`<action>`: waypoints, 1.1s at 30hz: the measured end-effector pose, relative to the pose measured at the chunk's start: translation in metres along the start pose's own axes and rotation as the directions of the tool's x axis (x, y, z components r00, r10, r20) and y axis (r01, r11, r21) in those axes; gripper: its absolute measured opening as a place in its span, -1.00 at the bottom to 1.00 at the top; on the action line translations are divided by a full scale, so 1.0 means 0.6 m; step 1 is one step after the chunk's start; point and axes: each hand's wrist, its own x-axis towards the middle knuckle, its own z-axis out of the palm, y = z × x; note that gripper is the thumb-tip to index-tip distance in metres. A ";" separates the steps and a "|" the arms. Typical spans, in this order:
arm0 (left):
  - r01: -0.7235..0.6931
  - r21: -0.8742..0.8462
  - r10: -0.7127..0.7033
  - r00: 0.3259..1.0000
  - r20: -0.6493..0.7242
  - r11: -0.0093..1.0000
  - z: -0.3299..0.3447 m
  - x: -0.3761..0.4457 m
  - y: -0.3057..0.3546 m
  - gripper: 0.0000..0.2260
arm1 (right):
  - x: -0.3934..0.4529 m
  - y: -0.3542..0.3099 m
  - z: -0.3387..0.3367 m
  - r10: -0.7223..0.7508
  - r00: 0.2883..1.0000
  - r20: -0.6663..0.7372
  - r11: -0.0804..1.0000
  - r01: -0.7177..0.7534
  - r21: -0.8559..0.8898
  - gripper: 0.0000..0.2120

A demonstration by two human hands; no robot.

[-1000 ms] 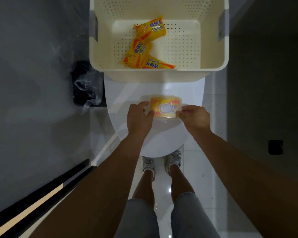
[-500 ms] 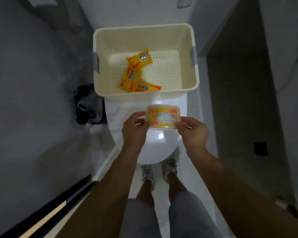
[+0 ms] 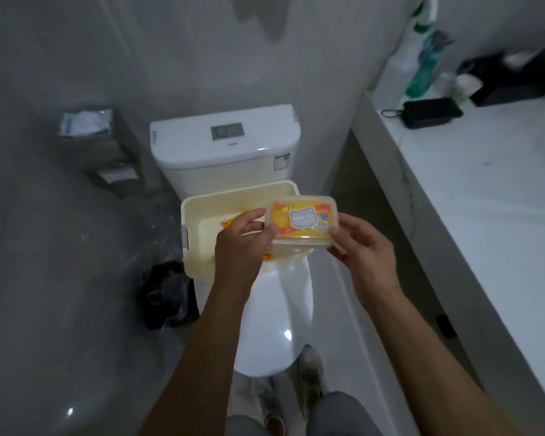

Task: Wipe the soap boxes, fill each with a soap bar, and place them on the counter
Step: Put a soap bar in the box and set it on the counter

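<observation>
A clear soap box (image 3: 301,222) with a yellow soap bar inside and a bear-shaped label on its lid is held up between both hands. My left hand (image 3: 244,247) pinches its left end and my right hand (image 3: 364,250) grips its right end. Behind the box, a cream perforated basket (image 3: 199,215) sits on the closed toilet lid (image 3: 280,316); a bit of yellow soap wrapper (image 3: 230,222) shows inside it, the rest hidden by my hands. The white counter (image 3: 491,196) runs along the right side.
The toilet tank (image 3: 224,149) stands against the back wall. A black bin with a plastic liner (image 3: 167,294) sits left of the toilet. On the counter's far end are a black device with a cord (image 3: 431,111), bottles (image 3: 422,67) and a dark box. A tissue holder (image 3: 88,127) hangs on the left wall.
The head has tilted up, bringing the tank and counter into view. Both hands have lifted the filled soap box higher and slightly to the right, above the basket's near rim.
</observation>
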 end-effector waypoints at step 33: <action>-0.257 -0.041 0.248 0.858 0.449 0.966 0.290 -0.214 0.212 -0.77 | -0.184 -0.236 -0.314 -0.273 0.908 -0.317 0.953 0.301 0.042 -0.74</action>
